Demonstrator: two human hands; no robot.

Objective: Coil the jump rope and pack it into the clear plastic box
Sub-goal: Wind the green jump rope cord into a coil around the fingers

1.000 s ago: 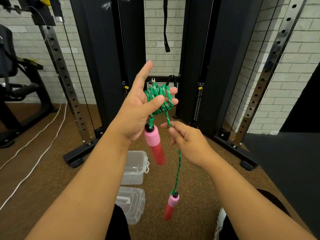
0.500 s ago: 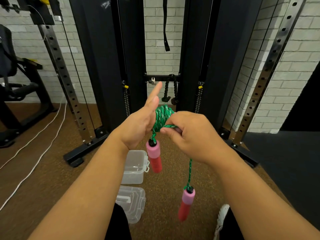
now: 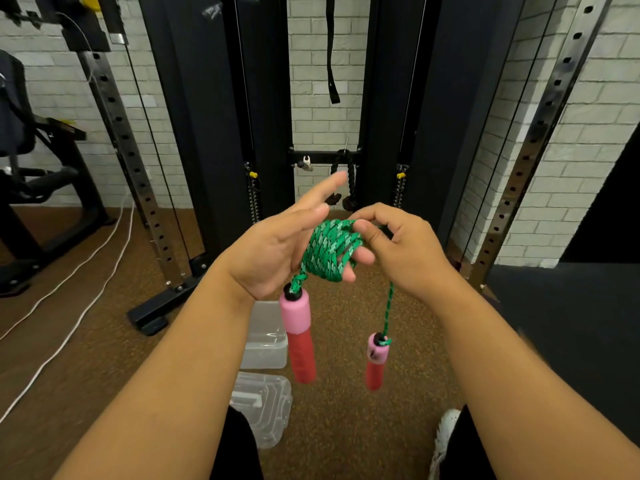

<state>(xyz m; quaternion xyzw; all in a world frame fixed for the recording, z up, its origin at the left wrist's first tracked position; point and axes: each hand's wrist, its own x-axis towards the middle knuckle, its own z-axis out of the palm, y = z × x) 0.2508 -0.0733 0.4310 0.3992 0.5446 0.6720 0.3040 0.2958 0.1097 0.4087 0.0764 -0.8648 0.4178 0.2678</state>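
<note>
The green jump rope (image 3: 329, 251) is wound in several turns around the outstretched fingers of my left hand (image 3: 273, 251), whose thumb points up. One pink-and-red handle (image 3: 298, 341) hangs just below that palm. My right hand (image 3: 405, 251) pinches the rope at the top of the coil. From it a short free length drops to the second pink-and-red handle (image 3: 375, 362), which dangles in the air. The clear plastic box (image 3: 268, 337) sits open on the floor below my left wrist, partly hidden by the first handle.
A second clear plastic piece, lid-like (image 3: 266, 410), lies on the brown floor nearer my knees. A black cable machine (image 3: 214, 133) stands ahead, with perforated steel uprights (image 3: 131, 157) on both sides. White cables (image 3: 69, 289) trail at left; a dark mat (image 3: 571, 323) lies at right.
My right hand moved from below the coil up to its top, laying on more rope. The free length shortened and the dangling handle rose. Both hands sank a little.
</note>
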